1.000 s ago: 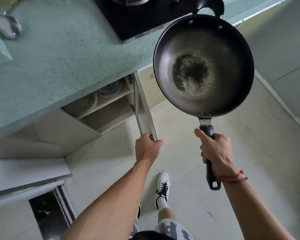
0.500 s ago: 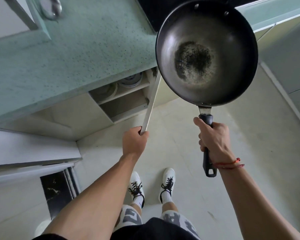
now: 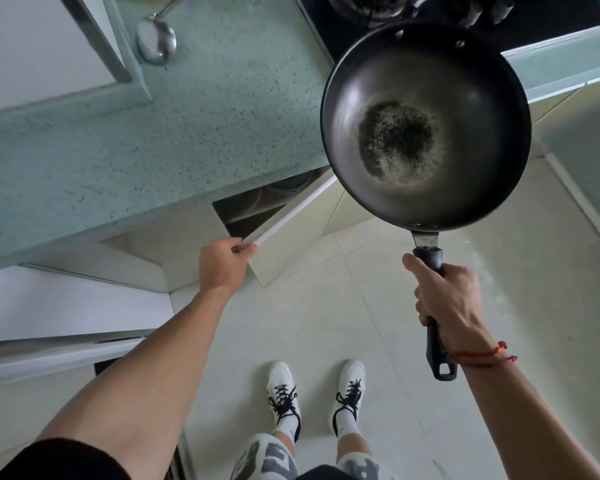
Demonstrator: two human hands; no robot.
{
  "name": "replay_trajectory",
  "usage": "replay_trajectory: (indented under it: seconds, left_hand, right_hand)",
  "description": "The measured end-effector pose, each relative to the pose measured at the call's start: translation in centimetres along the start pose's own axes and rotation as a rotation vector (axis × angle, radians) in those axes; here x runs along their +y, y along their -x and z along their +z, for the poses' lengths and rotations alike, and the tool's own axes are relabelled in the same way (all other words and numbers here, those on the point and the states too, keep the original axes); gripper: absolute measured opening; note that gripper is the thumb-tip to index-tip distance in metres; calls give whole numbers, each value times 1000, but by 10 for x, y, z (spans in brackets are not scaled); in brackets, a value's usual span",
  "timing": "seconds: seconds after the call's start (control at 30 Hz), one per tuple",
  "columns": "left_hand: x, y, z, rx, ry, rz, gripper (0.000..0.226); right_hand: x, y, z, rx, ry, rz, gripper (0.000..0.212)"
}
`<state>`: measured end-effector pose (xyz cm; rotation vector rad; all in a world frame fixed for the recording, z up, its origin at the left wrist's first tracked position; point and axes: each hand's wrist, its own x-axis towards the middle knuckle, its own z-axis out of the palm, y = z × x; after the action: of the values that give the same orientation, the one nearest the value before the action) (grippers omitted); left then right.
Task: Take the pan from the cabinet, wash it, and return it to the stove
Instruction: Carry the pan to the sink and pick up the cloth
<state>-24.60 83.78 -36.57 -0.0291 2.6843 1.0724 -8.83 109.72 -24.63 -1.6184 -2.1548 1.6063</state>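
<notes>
A black pan [image 3: 426,123] with a scorched patch in its middle hangs in the air at the upper right. My right hand [image 3: 445,296] grips its black handle, holding the pan level over the counter edge and floor. My left hand [image 3: 220,263] holds the top edge of the cream cabinet door [image 3: 291,220], which stands partly swung toward the cabinet. Behind the door a narrow dark gap shows a shelf with stacked dishes [image 3: 288,187]. The black stove [image 3: 357,26] lies at the top, partly hidden by the pan.
The speckled green counter [image 3: 160,133] spans the left and centre, with a metal ladle [image 3: 156,39] lying on it. Pale tiled floor [image 3: 371,323] stretches below, where my two white shoes [image 3: 284,396] stand. White cabinet fronts [image 3: 49,306] run along the left.
My left hand has swung the cabinet door from wide open to nearly closed. The pan stays in my right hand and has shifted slightly toward the stove.
</notes>
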Motion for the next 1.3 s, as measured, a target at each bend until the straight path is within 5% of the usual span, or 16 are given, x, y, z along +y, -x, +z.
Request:
replay_trajectory:
  seconds: [0.23,0.5,1.07,1.3]
  left_hand:
    - [2,-27,-10,50,101,-130,30]
    - [11,-47,-16,97,123,-254,50]
    - [33,-26,-28,112,2,-252,49]
    - [78,-16,-44,123,-7,-207,28]
  right_hand:
    - [-7,-3,0,9,9,4,37]
    - [-11,-2,-4,13,14,4,37]
    - [-9,6,-29,-4,31,-8,37]
    - [-11,16,-57,-31,61,-31,37]
